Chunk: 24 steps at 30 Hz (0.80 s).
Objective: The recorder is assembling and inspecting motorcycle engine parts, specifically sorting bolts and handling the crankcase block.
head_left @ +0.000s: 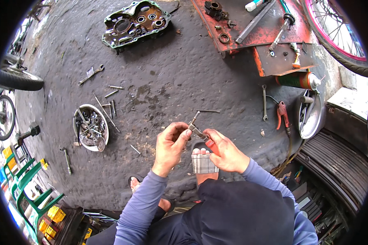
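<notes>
Above my feet, both hands hold a small metal tool [197, 131] with a red end and a thin threaded-looking rod at its tip. I cannot make out its exact kind. The thumb and fingers of my left hand [169, 143] pinch the metal body near the rod. My right hand [228, 152] is closed around the red end, hiding part of it. A thin dark rod [208, 111] lies on the ground just beyond the tool's tip. Nearer my left hand, a small bolt [135, 150] lies on the ground.
A white bowl [107, 132] of bolts stands left, with wrenches [91, 75] and loose bolts around. Far off lies an engine casing half [137, 24]. At right are a red metal stand [229, 34] with parts, a spray can [299, 80], a red air blow gun [282, 115] and a wheel.
</notes>
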{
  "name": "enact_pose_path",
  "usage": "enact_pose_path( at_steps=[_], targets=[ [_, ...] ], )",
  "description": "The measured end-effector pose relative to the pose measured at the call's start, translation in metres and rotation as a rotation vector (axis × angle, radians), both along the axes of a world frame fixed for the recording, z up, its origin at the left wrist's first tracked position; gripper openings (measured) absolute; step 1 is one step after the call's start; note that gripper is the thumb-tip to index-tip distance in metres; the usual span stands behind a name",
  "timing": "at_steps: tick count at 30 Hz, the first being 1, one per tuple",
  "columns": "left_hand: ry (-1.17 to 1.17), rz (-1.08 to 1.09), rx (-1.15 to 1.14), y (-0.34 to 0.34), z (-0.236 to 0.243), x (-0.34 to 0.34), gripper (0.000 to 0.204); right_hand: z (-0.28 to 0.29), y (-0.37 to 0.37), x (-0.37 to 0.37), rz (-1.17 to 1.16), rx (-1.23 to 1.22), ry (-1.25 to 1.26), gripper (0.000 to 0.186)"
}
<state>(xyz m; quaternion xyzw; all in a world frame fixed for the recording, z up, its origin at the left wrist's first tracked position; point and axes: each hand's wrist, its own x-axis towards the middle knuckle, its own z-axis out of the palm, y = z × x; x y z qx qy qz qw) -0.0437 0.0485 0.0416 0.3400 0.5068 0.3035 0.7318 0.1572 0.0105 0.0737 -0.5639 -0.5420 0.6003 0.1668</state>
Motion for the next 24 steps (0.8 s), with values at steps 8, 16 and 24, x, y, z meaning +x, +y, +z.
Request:
enact_pose_path(
  at_steps=[8,16,24],
  targets=[
    [-0.109,0.196,-0.086,0.001,0.007,0.005,0.014,0.004,0.005,0.005,0.01,0.084,0.002,0.049],
    [-0.097,0.154,-0.126,0.001,0.012,0.003,0.014,0.007,0.009,0.007,0.074,0.199,-0.104,0.048],
    [-0.001,0.122,-0.065,0.002,0.018,0.007,0.016,0.011,0.009,0.009,0.068,0.115,-0.075,0.05]
  ],
)
